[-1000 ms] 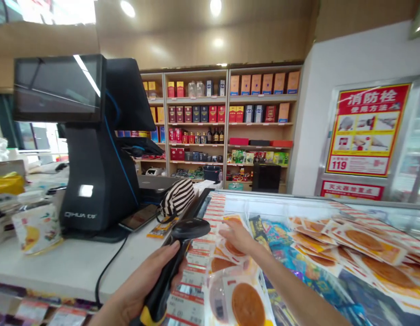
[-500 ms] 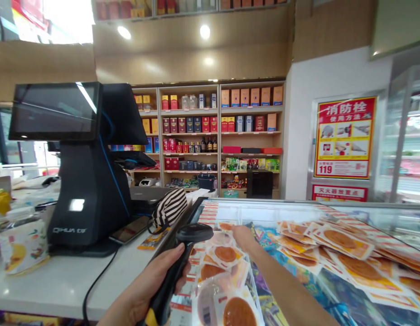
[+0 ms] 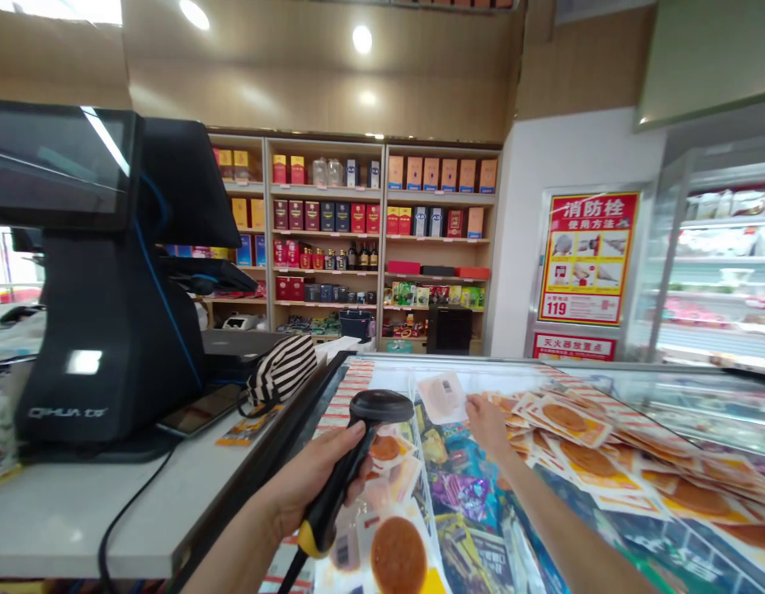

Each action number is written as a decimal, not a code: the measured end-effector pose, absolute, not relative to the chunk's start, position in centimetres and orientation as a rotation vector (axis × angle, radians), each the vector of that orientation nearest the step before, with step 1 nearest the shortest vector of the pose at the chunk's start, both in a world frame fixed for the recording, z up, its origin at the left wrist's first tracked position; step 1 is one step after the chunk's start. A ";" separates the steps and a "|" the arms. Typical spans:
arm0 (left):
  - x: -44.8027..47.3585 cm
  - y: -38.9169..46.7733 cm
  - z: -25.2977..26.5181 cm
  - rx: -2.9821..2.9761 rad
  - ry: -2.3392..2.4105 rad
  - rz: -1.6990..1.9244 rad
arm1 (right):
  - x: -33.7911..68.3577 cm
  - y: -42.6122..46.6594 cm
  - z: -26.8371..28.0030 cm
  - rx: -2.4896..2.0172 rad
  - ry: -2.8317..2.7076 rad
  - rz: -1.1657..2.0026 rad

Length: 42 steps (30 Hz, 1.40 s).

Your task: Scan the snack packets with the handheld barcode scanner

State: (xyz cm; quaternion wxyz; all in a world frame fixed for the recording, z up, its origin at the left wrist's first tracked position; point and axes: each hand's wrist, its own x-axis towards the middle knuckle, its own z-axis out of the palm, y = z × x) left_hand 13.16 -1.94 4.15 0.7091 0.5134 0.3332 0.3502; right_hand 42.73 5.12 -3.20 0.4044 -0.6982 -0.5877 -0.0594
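black plastic filled the left hand [image 3: 325, 466], its fingers wrapped round the grip of a barcode scanner [image 3: 382, 406] whose broad head stood over the near left part of the display chest [image 3: 391, 377]. the right hand [image 3: 488, 425] was narrowed to a pinch on the right edge of a flat packet [image 3: 442, 398], held up toward the chest's far wall with its pale back and barcode toward the wearer. scanner and packet seemed near each other but apart.

that edge grip looked like the weak point — a thin, slick wrapper could have bent or slid free, dropping among the bright bags [image 3: 465, 495] below. a tilt or a crease might have spoiled the view of the barcode, and a low swing of the right forearm could have brushed the loose pile of packets [image 3: 589, 458] beside it and set some sliding.

similar flat packets [image 3: 399, 554] lay under and in front of the scanner, partly hidden by it. a cord ran down from the scanner's grip, where a pull might have caught it. to the left, the white bench [image 3: 78, 511] carried a dark register [image 3: 110, 330], a phone [image 3: 202, 410], a striped cloth item [image 3: 286, 367] and a black cable [image 3: 133, 497] — all clear of both hands.
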 end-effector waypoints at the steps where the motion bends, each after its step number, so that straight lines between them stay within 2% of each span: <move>1: 13.5 -2.1 4.4 1.148 0.731 0.772 | 42.8 4.8 -3.2 -1.753 -1.485 -0.150; 13: 15.8 -2.8 5.1 1.243 0.727 0.741 | 45.5 2.6 -1.5 -1.800 -1.246 -0.266; 19: 16.3 -2.1 4.7 1.239 0.730 0.731 | 52.6 0.1 0.8 -1.780 -0.985 -0.604; 24: 16.4 -1.7 4.4 1.259 0.732 0.730 | 55.8 -2.2 -1.6 -1.790 -1.154 -0.785; 29: 16.0 -1.7 4.4 1.206 0.813 0.709 | 55.9 -3.7 -4.4 -2.004 -1.389 -0.700; 33: 15.4 -1.7 4.3 1.176 0.843 0.738 | 55.6 -4.3 -3.5 -2.193 -1.350 -0.608; 38: 13.9 -1.2 3.6 1.141 0.888 0.743 | 53.0 -4.0 -1.9 -2.026 -1.341 -0.741; 42: 12.6 -1.1 3.1 1.125 0.875 0.768 | 46.5 -2.8 -2.9 -1.821 -1.587 -0.452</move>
